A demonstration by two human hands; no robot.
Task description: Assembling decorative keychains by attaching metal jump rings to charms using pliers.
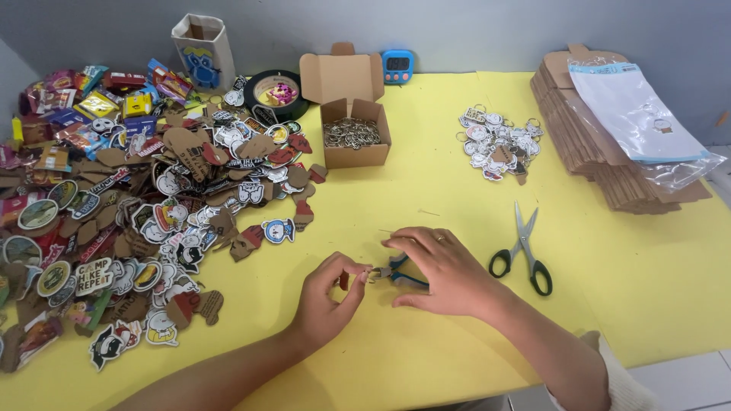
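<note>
We hold our left hand (326, 295) at about six o'clock on the yellow table (426, 190), thumb and forefinger pinched on a small red-and-brown charm (344, 279). Just beside it, at its three o'clock, our right hand (445, 270) curls closed around blue-handled pliers (396, 272), whose tip meets the charm between the two hands; whether a ring sits in the tip we cannot tell.

At three o'clock from the right hand, near but apart, black-handled scissors (524, 251) lie open on the table. At twelve o'clock from the hands stands an open cardboard box (354, 133) filled with metal key rings (350, 133). Behind it, at the table's far edge, sit a blue digital timer (397, 66) and a roll of black tape (272, 93), with a small paper bag (202, 49) further toward eleven o'clock.

At one o'clock lies a small heap of finished keychains (496, 141). At two o'clock a stack of flat cardboard boxes (601, 164) carries clear plastic sleeves (640, 114) on top. From nine to eleven o'clock spreads a big pile of loose printed charms (152, 213) and colourful packets.
</note>
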